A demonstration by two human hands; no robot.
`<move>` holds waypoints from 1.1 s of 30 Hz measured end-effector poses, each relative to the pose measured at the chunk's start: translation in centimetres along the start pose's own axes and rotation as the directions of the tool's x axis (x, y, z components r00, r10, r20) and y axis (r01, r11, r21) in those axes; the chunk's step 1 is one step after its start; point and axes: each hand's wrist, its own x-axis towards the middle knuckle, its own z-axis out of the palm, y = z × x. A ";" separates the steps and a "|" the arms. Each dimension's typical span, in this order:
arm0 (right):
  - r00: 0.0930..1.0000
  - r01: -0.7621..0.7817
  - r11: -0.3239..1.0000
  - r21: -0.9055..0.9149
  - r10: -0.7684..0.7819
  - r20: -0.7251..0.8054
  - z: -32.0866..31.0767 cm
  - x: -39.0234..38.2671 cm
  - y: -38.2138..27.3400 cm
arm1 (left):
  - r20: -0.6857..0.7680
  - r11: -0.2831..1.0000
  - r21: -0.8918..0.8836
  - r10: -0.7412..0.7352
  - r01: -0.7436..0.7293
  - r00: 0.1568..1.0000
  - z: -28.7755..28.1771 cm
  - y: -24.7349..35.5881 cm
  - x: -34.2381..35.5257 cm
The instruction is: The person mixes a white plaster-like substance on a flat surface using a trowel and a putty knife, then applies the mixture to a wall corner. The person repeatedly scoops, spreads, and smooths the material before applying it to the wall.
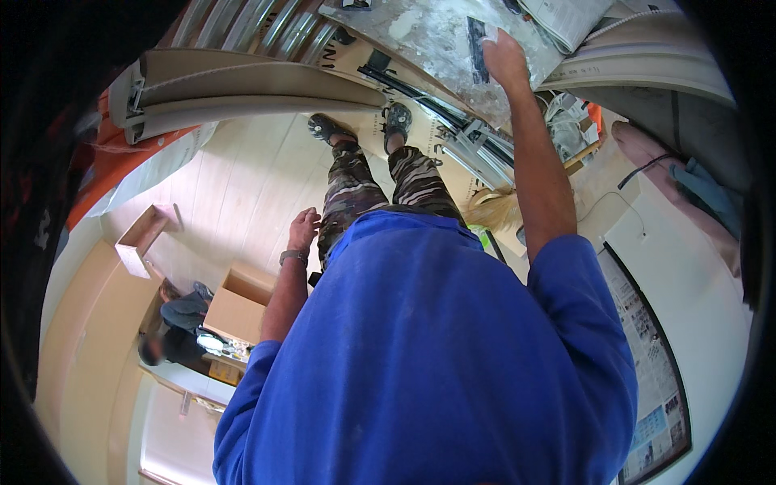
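At the far right of centre, my right hand (505, 61) reaches over a grey, white-smeared work surface (428, 40). Its closed fingers grip the edge of a flat, narrow black object with pale markings (478, 50), whose exact kind I cannot make out. Low beside my left leg hangs my left hand (304, 229), a watch on its wrist. Nothing shows in it, and its fingers are loosely bent and apart.
Long curved beige panels (250, 93) lie left of the surface, with dark metal rails (432, 101) below it. Folded newspapers (570, 20) rest at its right. A cardboard box (240, 303) stands near a crouching person (182, 327) at the left. Coiled white cable (566, 125) lies right.
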 end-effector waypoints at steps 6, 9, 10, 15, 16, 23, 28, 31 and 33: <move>0.996 0.068 0.989 -0.134 -0.059 0.071 0.3 -0.3 -1.3 | 0.001 1.000 -0.031 -0.004 0.004 1.000 0.3 0.1 -0.3; 0.997 0.083 0.984 -0.160 -0.081 0.018 0.1 1.1 -0.5 | 0.012 1.000 -0.012 0.010 -0.010 1.000 0.3 0.1 -0.1; 0.995 0.096 0.978 -0.185 -0.091 0.039 0.5 1.2 -0.4 | 0.006 1.000 -0.009 -0.005 0.005 1.000 0.3 0.1 -0.2; 0.993 0.113 0.980 -0.162 -0.108 0.040 0.5 1.1 -0.7 | -0.008 1.000 -0.018 0.002 -0.002 1.000 0.2 0.1 -0.7; 0.993 0.116 0.980 -0.162 -0.114 0.021 0.7 1.1 -0.6 | -0.013 0.999 -0.041 0.005 -0.005 1.000 0.1 -0.2 -0.7; 0.989 0.145 0.968 -0.205 -0.147 0.008 1.0 1.3 0.0 | -0.015 0.998 -0.056 0.020 -0.021 1.000 0.4 -0.1 -0.5; 0.989 0.137 0.971 -0.193 -0.144 -0.020 1.0 1.3 -0.5 | -0.003 0.999 0.025 0.021 -0.021 1.000 0.2 -0.2 -0.2; 0.981 0.192 0.964 -0.185 -0.196 -0.004 0.5 0.8 -0.8 | 0.020 0.986 0.149 0.077 -0.079 0.997 0.6 0.6 0.0; 0.985 0.143 0.980 -0.138 -0.155 -0.078 0.3 0.8 -1.0 | 0.034 0.965 0.183 0.186 -0.189 0.982 1.7 3.0 -0.5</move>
